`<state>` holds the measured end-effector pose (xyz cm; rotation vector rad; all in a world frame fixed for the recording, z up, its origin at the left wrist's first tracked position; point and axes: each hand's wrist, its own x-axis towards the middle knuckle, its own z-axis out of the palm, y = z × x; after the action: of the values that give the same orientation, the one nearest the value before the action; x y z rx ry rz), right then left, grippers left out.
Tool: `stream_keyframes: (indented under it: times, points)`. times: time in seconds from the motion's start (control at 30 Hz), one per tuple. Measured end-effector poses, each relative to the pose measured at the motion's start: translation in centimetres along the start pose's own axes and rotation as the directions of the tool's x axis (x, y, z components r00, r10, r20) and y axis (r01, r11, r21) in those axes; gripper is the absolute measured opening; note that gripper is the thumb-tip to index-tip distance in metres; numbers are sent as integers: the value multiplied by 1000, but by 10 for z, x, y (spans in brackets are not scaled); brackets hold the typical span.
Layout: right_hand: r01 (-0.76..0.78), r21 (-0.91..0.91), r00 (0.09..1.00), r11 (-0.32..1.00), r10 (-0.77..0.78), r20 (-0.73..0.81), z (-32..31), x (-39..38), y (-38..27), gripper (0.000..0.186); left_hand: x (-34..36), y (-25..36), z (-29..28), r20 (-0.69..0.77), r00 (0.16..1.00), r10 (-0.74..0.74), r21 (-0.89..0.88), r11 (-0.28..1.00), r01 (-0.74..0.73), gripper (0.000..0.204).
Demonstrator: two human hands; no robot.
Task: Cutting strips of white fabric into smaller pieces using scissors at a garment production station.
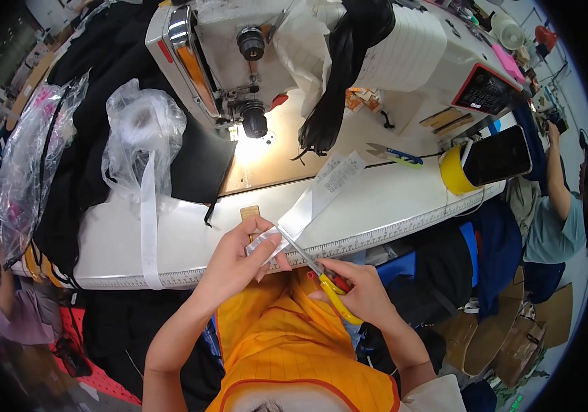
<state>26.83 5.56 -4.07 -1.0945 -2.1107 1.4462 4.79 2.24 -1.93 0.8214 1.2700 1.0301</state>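
Observation:
My left hand point(239, 255) pinches one end of a white printed label strip point(299, 214) at the table's front edge. The strip runs away from me toward the sewing machine, and its far part carries small print. In my right hand point(367, 294) are scissors point(335, 296) with yellow and red handles. Their narrow blades point up and left and reach the strip close to my left fingertips; whether they are cutting into it I cannot tell. A small tan block point(249, 213) lies just beyond my left hand.
A sewing machine point(404, 51) stands across the table's back, its lamp lit. Blue-handled snips point(395, 155), a phone point(500, 158) and a yellow tape roll point(453, 170) lie right. Left are a plastic-wrapped white roll point(144, 127) and black fabric point(95, 58). Other people sit at both sides.

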Motion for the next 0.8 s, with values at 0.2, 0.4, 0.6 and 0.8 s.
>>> stream_keyframes:
  times: [0.2, 0.4, 0.6, 0.8]
  points:
    - [-20, 304, 990, 952, -23, 137, -6, -1, 3, 56, -15, -7, 1, -44, 997, 70, 85, 994, -66, 9]
    - [-55, 613, 997, 788, 77, -9, 7, 8, -23, 56, -27, 3, 31, 79, 996, 48, -84, 996, -41, 22]
    - [145, 197, 901, 970, -48, -431, -47, 29, -18, 44, -33, 6, 7, 112, 993, -26, -1, 1000, 26, 23]
    - [62, -12, 884, 998, -60, -463, -68, 53, -9, 40, -25, 0, 5, 75, 996, -47, 169, 985, 34, 15]
